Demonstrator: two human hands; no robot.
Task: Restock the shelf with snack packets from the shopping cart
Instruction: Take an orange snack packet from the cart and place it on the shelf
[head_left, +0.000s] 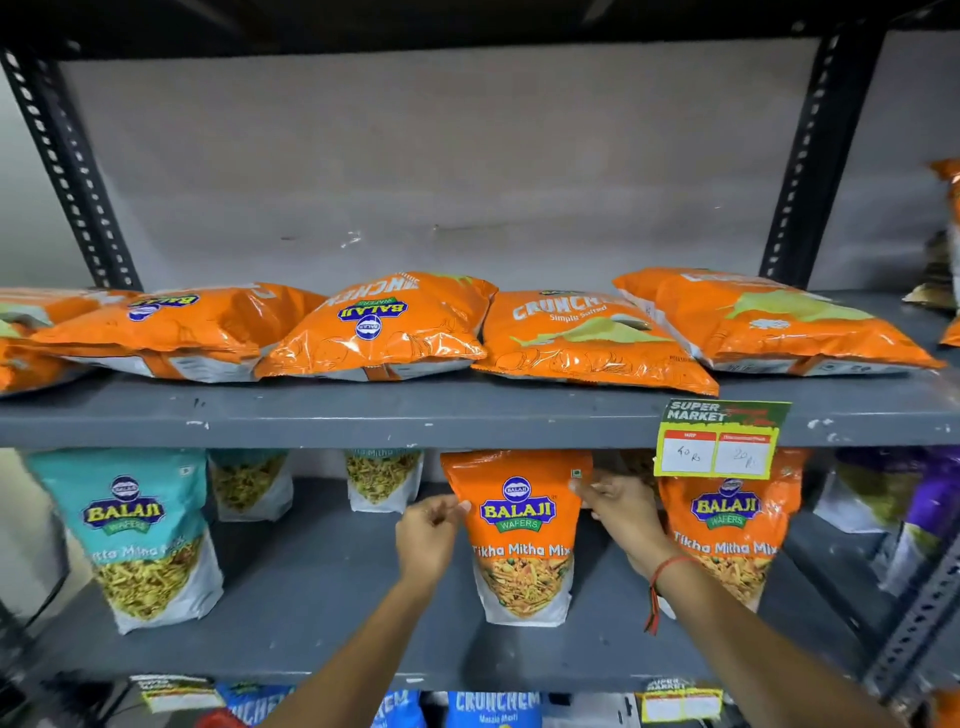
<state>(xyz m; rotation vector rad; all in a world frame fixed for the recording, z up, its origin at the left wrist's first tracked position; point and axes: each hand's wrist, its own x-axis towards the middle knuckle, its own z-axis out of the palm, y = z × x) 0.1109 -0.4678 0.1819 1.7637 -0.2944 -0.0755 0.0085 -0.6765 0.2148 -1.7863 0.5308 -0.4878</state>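
An orange Balaji Tikha Mitha Mix packet (519, 535) stands upright on the middle shelf (322, 597). My left hand (428, 535) pinches its upper left edge and my right hand (621, 512) pinches its upper right edge. A second orange Tikha Mitha Mix packet (732, 525) stands just to its right. A teal Balaji packet (137, 535) stands at the left of the same shelf. The shopping cart is not in view.
Several orange Crunchem bags (374, 327) lie flat on the upper shelf (467, 415). A price tag (719, 441) hangs from its front edge. Smaller packets (382, 475) stand at the back of the middle shelf. Blue Crunchem bags (493, 709) show below. Black slotted uprights (810, 156) frame the rack.
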